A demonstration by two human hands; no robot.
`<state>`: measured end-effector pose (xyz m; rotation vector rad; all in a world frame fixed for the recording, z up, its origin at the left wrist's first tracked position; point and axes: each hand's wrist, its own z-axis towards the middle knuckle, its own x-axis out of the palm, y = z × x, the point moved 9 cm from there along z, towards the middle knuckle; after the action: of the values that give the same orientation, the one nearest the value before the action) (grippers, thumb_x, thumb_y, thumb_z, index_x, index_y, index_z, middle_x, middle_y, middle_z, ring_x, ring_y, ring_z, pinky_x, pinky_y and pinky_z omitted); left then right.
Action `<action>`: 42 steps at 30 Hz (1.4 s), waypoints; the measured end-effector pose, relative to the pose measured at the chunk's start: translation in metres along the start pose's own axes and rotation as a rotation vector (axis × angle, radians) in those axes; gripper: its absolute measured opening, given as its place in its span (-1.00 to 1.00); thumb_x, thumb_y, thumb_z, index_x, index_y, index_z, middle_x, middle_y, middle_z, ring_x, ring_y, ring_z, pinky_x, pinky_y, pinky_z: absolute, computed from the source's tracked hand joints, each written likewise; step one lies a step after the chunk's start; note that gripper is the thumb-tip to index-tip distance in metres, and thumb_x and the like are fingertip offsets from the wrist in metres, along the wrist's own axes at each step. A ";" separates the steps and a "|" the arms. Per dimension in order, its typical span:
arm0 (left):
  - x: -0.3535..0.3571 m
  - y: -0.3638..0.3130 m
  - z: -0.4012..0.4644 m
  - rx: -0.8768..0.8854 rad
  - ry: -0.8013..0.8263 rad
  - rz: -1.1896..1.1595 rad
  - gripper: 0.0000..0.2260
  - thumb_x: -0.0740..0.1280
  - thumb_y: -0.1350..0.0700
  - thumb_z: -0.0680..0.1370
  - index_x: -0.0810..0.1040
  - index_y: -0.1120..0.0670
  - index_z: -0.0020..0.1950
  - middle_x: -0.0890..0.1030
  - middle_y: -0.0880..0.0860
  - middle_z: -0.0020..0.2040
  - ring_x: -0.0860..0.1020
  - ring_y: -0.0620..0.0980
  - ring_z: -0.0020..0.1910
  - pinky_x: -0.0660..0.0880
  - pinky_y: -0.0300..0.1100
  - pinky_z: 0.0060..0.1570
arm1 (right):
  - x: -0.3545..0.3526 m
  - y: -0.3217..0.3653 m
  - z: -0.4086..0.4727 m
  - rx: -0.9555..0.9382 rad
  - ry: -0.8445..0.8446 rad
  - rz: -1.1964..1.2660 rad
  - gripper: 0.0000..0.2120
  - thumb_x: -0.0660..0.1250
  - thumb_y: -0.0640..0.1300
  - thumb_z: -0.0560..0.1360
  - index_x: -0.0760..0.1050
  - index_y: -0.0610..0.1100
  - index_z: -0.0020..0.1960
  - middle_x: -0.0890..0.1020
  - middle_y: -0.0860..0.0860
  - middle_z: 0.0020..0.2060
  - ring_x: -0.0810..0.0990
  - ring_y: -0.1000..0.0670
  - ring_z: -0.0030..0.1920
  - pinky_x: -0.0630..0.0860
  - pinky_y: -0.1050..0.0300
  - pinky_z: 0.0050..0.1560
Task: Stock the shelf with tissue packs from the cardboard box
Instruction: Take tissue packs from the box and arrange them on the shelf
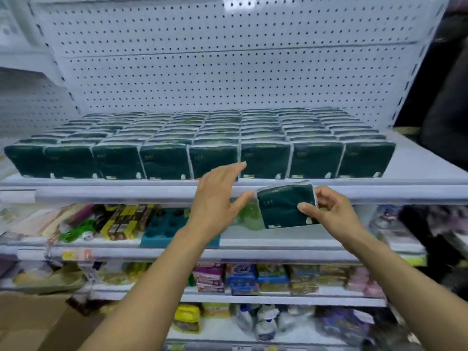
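Several rows of dark green tissue packs (212,138) stand upright on the white shelf (417,171), filling it from the left to near the right end. My right hand (329,211) pinches one more dark green tissue pack (281,206) by its right edge, just below the shelf's front rail. My left hand (217,196) is spread with straight fingers left of that pack; its fingertips lie over the front-row packs and its thumb reaches toward the held pack's left edge. A corner of the cardboard box (33,323) shows at the bottom left.
A white pegboard panel (228,59) backs the shelf. Lower shelves (278,252) carry mixed goods: teal trays (167,226), coloured packets, bottles. A bare strip of shelf lies right of the last tissue column. Dark goods hang at the far right.
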<state>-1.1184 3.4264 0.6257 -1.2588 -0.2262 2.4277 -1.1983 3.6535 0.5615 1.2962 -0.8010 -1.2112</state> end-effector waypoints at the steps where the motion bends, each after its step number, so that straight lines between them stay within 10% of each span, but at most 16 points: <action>1: 0.009 -0.013 0.012 0.027 -0.013 0.027 -0.50 0.30 -0.12 0.60 0.33 0.00 0.50 0.46 0.00 0.41 0.38 0.03 0.40 0.23 0.04 0.44 | -0.021 0.002 0.003 -0.012 -0.023 -0.009 -0.84 0.46 -0.24 0.45 0.53 -0.26 -0.02 0.67 -0.22 -0.13 0.55 -0.11 -0.28 0.53 0.21 -0.31; 11: 0.019 -0.022 0.071 -0.062 -0.146 0.265 -0.58 0.27 0.12 0.59 0.40 0.02 0.46 0.40 -0.02 0.47 0.27 0.00 0.50 -0.16 0.15 0.53 | -0.071 0.027 0.034 -0.167 -0.025 -0.030 -0.82 0.47 -0.19 0.45 0.53 -0.21 0.00 0.68 -0.14 -0.12 0.65 -0.03 -0.16 0.56 0.19 -0.19; 19: 0.003 0.018 0.075 -0.151 0.029 0.053 -0.39 -0.19 -0.32 0.60 0.32 -0.11 0.52 0.40 -0.09 0.48 0.23 -0.15 0.51 -0.31 0.00 0.52 | -0.002 0.055 0.049 -0.282 -0.159 -0.137 -0.68 0.49 -0.12 0.43 0.34 -0.15 -0.27 0.37 -0.12 -0.30 0.35 0.01 -0.31 0.34 0.23 -0.25; 25: 0.004 0.014 0.080 -0.032 0.096 0.188 -0.37 0.28 -0.21 0.57 0.10 -0.17 0.58 0.41 -0.10 0.47 0.31 -0.12 0.47 -0.29 0.08 0.53 | 0.012 0.061 0.053 -0.272 -0.350 -0.427 -0.78 0.45 0.06 0.44 0.43 0.01 -0.12 0.48 0.08 -0.21 0.46 0.00 -0.13 0.43 0.00 -0.21; 30: 0.005 0.006 0.085 0.069 0.044 0.284 -0.49 0.35 -0.07 0.57 0.30 -0.18 0.50 0.45 -0.11 0.42 0.35 -0.08 0.44 -0.25 0.16 0.52 | 0.019 0.091 0.044 -0.517 -0.534 -0.819 -0.37 0.57 0.02 0.32 0.37 -0.09 0.27 0.51 -0.05 0.11 0.42 -0.10 0.10 0.34 0.01 0.01; 42: -0.003 0.017 0.082 0.035 -0.021 0.285 -0.48 0.29 -0.12 0.59 0.28 -0.06 0.53 0.41 -0.05 0.46 0.31 -0.06 0.47 -0.13 0.04 0.55 | 0.071 0.097 0.069 -0.891 -0.152 -1.372 -0.17 0.53 0.11 0.33 0.25 0.05 0.51 0.35 -0.09 0.46 0.34 -0.13 0.43 0.23 -0.21 0.41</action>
<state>-1.1880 3.4127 0.6709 -1.3292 -0.0093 2.6703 -1.2269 3.5539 0.6541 0.8777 0.7323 -2.3427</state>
